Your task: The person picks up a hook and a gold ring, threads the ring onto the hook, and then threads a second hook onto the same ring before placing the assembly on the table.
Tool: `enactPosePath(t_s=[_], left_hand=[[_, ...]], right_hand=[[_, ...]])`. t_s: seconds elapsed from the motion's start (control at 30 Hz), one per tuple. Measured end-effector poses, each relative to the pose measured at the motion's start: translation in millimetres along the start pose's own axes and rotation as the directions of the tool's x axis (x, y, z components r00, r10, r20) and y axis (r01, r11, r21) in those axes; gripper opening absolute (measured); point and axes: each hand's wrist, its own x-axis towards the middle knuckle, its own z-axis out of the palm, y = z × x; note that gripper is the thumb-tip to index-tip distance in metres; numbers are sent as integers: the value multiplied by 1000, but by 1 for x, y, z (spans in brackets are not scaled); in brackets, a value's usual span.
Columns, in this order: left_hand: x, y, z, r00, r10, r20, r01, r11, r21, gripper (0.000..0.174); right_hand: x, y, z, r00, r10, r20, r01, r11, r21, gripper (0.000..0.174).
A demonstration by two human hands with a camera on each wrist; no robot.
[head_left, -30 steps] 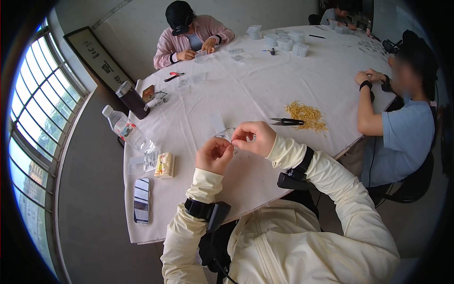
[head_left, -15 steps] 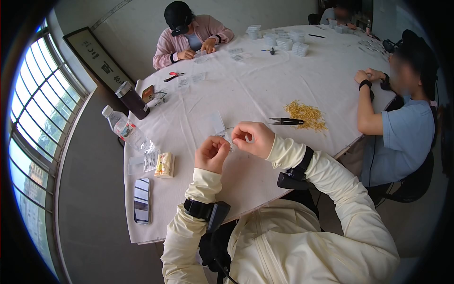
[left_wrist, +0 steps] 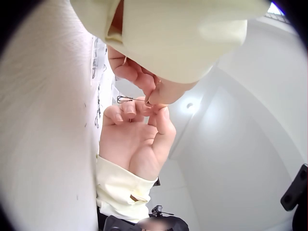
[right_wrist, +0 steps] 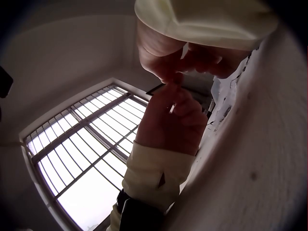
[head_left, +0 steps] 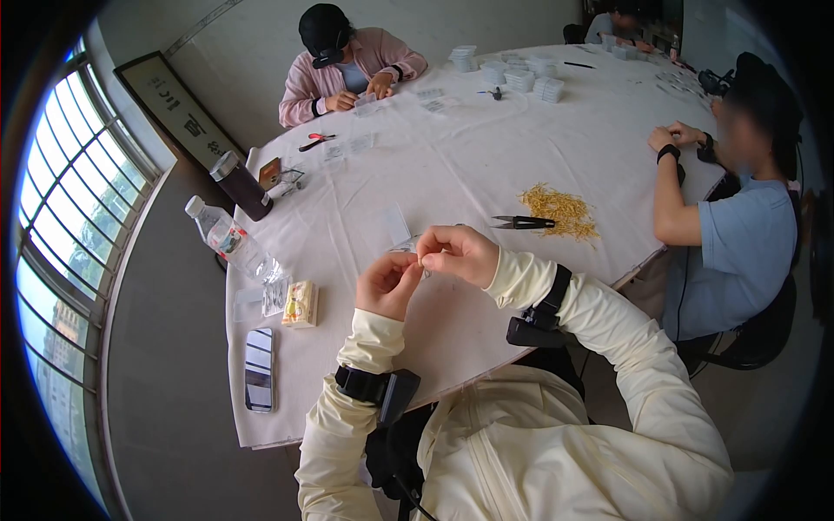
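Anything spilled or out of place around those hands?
Nothing looks odd at the left hand or right hand. The yellow pile could pass for a spill: it lies loose on the tablecloth, with stray bits at its edge, beside the black scissors.

A thin, dark looped wire juts from the grip.

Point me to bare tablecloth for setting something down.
Bare: the middle between gold pile and stacked boxes; the patch between phone and left sleeve. Crowded: the left edge, with bottle and flask; beyond the left grip, a clear sheet.
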Motion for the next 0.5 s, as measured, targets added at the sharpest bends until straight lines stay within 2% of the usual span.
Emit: enactPosePath(t_s=[0.07, 0.3, 0.5], left_hand=[[0, -3, -3, 999, -20, 26, 18, 996, 86, 11], [-1, 0, -1, 999, -14, 33, 13, 999, 45, 9], [-1, 1, 0, 1000, 6, -21, -6, 1000, 6, 6]], right_hand=[[-1, -1, -1, 1000, 27, 12, -26, 1000, -11, 12], [-1, -9, -3, 994, 93, 50, -92, 996, -19, 14], [-1, -6, 1, 997, 82, 15, -82, 997, 15, 13]])
